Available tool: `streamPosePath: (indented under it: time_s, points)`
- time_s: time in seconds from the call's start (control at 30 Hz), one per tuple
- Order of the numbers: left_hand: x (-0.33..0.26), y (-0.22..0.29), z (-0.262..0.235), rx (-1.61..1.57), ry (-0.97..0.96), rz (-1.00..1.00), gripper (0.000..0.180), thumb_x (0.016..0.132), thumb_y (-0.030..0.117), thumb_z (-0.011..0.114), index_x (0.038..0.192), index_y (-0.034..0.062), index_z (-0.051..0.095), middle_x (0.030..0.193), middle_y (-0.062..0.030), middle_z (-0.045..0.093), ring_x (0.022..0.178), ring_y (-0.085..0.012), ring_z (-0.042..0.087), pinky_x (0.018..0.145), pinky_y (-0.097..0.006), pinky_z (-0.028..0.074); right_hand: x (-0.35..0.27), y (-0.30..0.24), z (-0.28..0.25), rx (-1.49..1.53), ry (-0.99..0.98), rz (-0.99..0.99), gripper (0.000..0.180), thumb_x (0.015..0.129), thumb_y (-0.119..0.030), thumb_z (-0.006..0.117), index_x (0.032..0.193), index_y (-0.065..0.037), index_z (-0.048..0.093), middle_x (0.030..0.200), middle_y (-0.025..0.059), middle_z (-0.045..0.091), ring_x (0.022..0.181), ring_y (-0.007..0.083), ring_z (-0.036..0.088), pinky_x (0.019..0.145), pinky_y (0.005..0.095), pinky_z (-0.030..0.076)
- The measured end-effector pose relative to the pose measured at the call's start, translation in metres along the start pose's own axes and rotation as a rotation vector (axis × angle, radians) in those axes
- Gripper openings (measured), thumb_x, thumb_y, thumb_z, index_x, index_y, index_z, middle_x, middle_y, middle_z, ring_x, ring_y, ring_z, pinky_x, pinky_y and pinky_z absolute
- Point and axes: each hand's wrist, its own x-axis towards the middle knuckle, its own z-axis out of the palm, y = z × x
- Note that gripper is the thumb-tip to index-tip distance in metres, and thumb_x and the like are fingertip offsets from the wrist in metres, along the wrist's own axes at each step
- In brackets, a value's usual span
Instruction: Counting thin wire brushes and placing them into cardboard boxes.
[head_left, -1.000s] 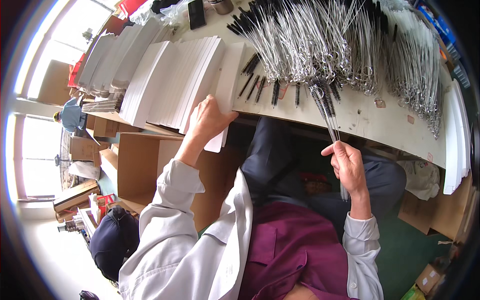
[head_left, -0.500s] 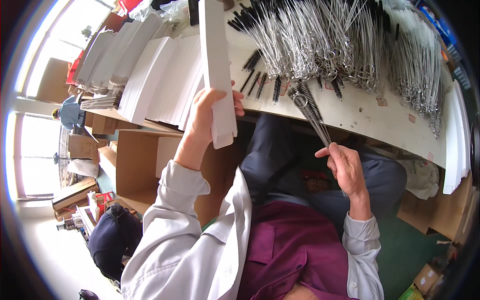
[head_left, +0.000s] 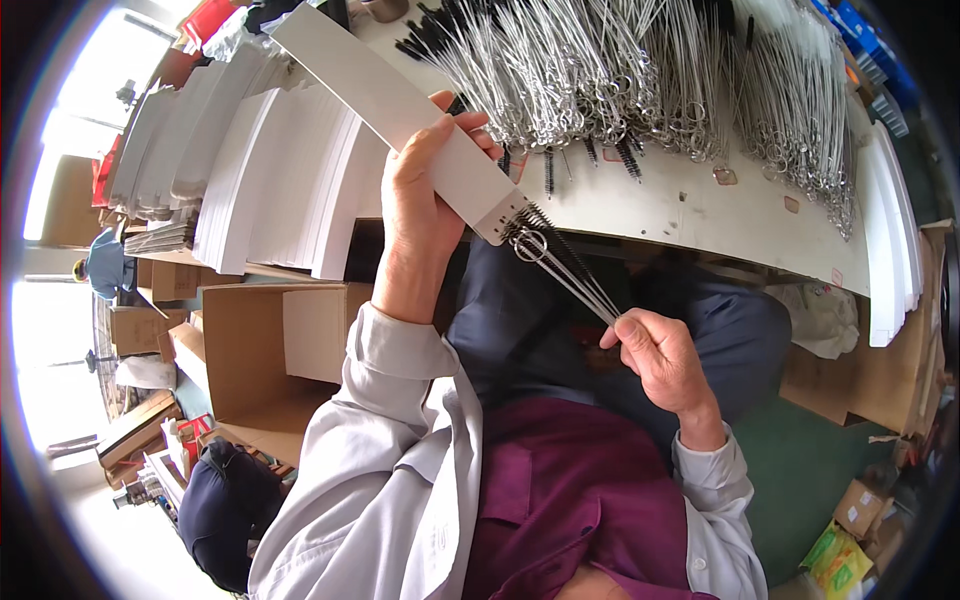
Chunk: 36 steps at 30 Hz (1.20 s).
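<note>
A long, narrow white box (head_left: 400, 112) slants across the view, and my left hand (head_left: 425, 185) is wrapped round it near its lower half. Between the fingertips of my right hand (head_left: 660, 362) are the wire ends of a small bundle of black-bristled wire brushes (head_left: 572, 272). The bristle ends meet the box's lower end and some appear to be inside its opening. A metal ring shows on the bundle just outside the box. Beyond my hands, a big heap of similar brushes (head_left: 590, 80) with ring ends lies on the table (head_left: 680, 205).
Stacks of flat white boxes (head_left: 285, 170) stand at the left of the table. An open cardboard carton (head_left: 245, 350) sits on the left below it. More white boxes (head_left: 895, 240) lean at the right edge. A person in dark clothing (head_left: 225, 510) is at lower left.
The white box has tilted, its lower end swinging right and its top left. The brush bundle has come down and left, and its bristle ends now meet the box's end.
</note>
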Motion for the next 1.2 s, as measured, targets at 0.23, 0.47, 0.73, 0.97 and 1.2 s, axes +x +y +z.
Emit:
streamPosePath:
  time_s: [0.23, 0.47, 0.73, 0.97, 1.2]
  points:
    - [-0.004, -0.007, 0.011, -0.133, -0.066, -0.078, 0.048, 0.095, 0.015, 0.062, 0.137, -0.0057, 0.048, 0.106, -0.0219, 0.061, 0.087, -0.0257, 0.061, 0.084, -0.043, 0.052, 0.003, 0.003, -0.008, -0.012, -0.035, 0.017, 0.042, 0.111, -0.029, 0.053, 0.088, 0.003, 0.067, 0.059, -0.0068, 0.04, 0.054, 0.0023, 0.033, 0.049, 0.0232, 0.027]
    - [-0.011, -0.018, 0.008, -0.125, -0.053, -0.154, 0.042, 0.095, 0.019, 0.06, 0.13, -0.0044, 0.052, 0.098, -0.0204, 0.067, 0.081, -0.0288, 0.066, 0.078, -0.043, 0.056, 0.005, 0.0, -0.016, -0.009, -0.041, 0.085, 0.044, 0.11, -0.032, 0.055, 0.087, 0.003, 0.069, 0.061, -0.0054, 0.043, 0.056, 0.0034, 0.035, 0.049, 0.0252, 0.029]
    - [-0.03, -0.034, 0.023, -0.119, 0.017, -0.206, 0.036, 0.093, 0.023, 0.063, 0.118, -0.0029, 0.059, 0.097, -0.0191, 0.066, 0.084, -0.0278, 0.064, 0.084, -0.045, 0.054, 0.012, -0.008, -0.013, -0.031, -0.043, 0.129, 0.042, 0.11, -0.031, 0.055, 0.089, 0.003, 0.069, 0.06, -0.0038, 0.043, 0.055, 0.0041, 0.037, 0.05, 0.0257, 0.032]
    - [-0.067, -0.065, 0.043, -0.093, 0.0, -0.287, 0.032, 0.098, 0.031, 0.057, 0.113, 0.0022, 0.059, 0.1, -0.0191, 0.068, 0.092, -0.0307, 0.067, 0.09, -0.047, 0.055, 0.038, -0.016, -0.005, -0.065, -0.023, 0.034, 0.033, 0.112, -0.028, 0.049, 0.12, 0.002, 0.061, 0.084, 0.0018, 0.06, 0.076, 0.0088, 0.053, 0.07, 0.0269, 0.046]
    - [-0.085, -0.075, 0.041, 0.053, -0.071, -0.295, 0.04, 0.105, 0.035, 0.053, 0.122, -0.0017, 0.057, 0.107, -0.02, 0.071, 0.102, -0.0274, 0.067, 0.095, -0.042, 0.053, 0.049, -0.021, -0.014, 0.164, -0.058, 0.085, 0.024, 0.109, -0.018, 0.054, 0.117, 0.001, 0.067, 0.083, -0.0025, 0.062, 0.069, 0.0027, 0.049, 0.06, 0.0229, 0.042]
